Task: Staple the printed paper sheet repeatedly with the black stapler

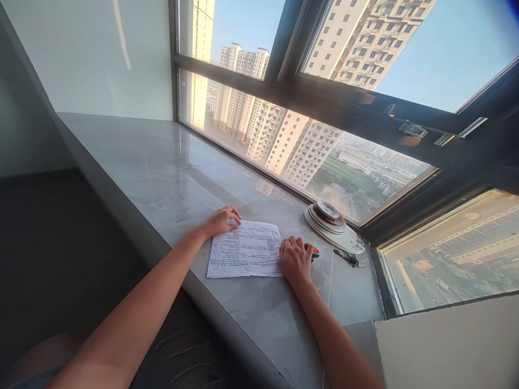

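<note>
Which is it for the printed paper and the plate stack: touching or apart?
Apart. The head view shows a strip of gray sill between the printed paper and the plate stack's near edge.

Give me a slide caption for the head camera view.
Left hand and right hand at either side of a printed sheet on a grey ledge beneath windows overlooking tower blocks.
</note>
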Action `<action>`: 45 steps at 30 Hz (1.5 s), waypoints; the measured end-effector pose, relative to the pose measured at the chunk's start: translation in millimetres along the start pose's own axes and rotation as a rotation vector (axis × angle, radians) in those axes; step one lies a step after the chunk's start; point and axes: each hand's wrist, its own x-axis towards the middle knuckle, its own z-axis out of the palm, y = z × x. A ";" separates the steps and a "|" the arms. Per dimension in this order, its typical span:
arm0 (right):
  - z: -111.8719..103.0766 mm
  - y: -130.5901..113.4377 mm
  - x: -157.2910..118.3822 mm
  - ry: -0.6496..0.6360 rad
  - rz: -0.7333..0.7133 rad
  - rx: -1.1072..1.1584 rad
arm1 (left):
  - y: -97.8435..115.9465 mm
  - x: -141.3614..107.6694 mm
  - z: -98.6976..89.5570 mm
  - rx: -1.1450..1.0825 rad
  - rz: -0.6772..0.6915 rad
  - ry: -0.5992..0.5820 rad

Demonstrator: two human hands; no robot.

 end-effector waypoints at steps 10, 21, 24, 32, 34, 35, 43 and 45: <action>5.3 87.0 -0.8 -0.103 -0.190 0.628 | 1.4 0.7 1.5 0.136 0.041 -0.021; -1.8 13.5 8.4 0.397 0.164 0.563 | 23.3 -0.8 1.1 0.343 0.109 -0.142; -5.6 -23.8 8.4 0.206 -0.063 0.720 | 24.6 0.8 1.0 0.359 0.085 -0.132; -0.8 -33.2 12.8 -0.031 -0.154 0.878 | 18.2 1.5 -1.0 0.199 0.039 -0.089; -3.4 -22.4 15.2 -0.079 -0.151 1.028 | 16.3 1.5 -1.2 0.197 0.027 -0.077; -4.1 -16.0 16.6 -0.112 -0.141 1.135 | 15.7 1.7 -1.3 0.195 0.023 -0.071; 12.8 16.4 24.4 -0.335 0.006 1.519 | 39.7 1.0 16.0 -0.059 -0.091 0.222; 15.0 15.6 25.0 -0.348 0.021 1.542 | 51.9 -3.5 28.2 -0.272 -0.212 0.376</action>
